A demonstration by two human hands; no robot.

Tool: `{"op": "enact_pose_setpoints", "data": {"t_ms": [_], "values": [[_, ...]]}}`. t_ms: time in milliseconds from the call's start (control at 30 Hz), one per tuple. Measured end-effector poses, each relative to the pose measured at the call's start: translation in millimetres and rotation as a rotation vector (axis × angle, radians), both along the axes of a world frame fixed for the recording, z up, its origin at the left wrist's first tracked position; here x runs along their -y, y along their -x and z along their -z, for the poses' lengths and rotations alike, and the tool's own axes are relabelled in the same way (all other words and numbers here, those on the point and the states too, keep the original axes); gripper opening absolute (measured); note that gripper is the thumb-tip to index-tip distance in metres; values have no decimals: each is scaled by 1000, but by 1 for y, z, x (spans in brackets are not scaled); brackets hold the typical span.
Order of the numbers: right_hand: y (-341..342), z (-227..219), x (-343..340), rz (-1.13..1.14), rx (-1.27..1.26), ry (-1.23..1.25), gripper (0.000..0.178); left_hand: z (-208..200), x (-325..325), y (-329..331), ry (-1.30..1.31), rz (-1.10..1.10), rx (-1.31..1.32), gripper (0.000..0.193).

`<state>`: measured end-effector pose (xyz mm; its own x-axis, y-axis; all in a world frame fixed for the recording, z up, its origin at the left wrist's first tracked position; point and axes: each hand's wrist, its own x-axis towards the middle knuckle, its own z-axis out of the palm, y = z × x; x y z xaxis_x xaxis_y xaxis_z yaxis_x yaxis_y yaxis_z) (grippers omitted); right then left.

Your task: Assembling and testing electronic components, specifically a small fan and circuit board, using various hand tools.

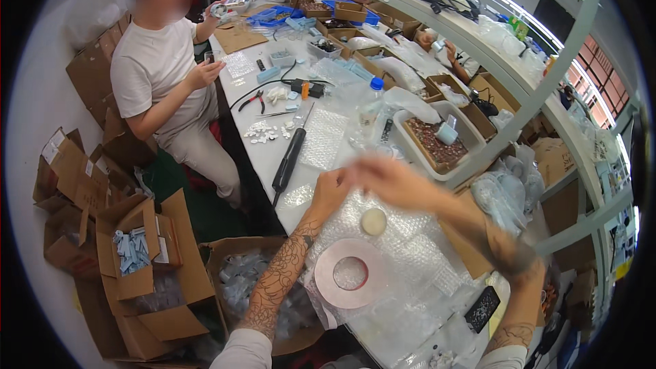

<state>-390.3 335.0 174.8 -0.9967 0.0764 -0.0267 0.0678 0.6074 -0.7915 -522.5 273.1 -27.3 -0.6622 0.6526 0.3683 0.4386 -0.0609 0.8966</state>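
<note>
My left hand (332, 193) is over the table with its fingers curled in against each other. Whatever they may hold is hidden. Close beside it, my right hand (391, 179) is smeared by motion, so its fingers cannot be read. Below both hands lies bubble wrap (427, 263). On it rests a pale, round, flat disc (374, 221), and nearer to me a wide roll of tape (326, 275) lies flat. Left of my hands is a black corded tool (290, 162) with a thin metal tip, next to another bubble wrap sheet (324, 138).
A grey tray (476, 142) of small reddish-brown parts stands right of a blue-capped bottle (372, 99). Pliers (253, 101) and white pieces (262, 132) lie farther left. A seated person (160, 61) holds small items. Shelf posts (540, 92) rise at right; cardboard boxes (147, 260) stand left.
</note>
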Motion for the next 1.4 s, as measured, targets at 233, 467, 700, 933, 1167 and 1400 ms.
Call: {"op": "enact_pose_setpoints", "data": {"t_ms": [233,467,700,933,1167,1400], "values": [[-254,-44,131,110,392,140,30,3,7,-5,-13,1,-34,40],[-431,-34,235,1042,59,140,18,124,-33,109,-82,-147,-320,34],[-551,39,304,1545,-312,220,18,73,18,216,227,-114,-790,31],[-604,86,341,1632,-74,170,20,-44,160,-209,-93,612,-251,46],[-650,110,305,1381,314,-356,20,-84,235,-442,-94,1426,-508,22],[-719,109,320,1683,432,-655,18,-105,219,-504,27,1448,-996,27]]}}
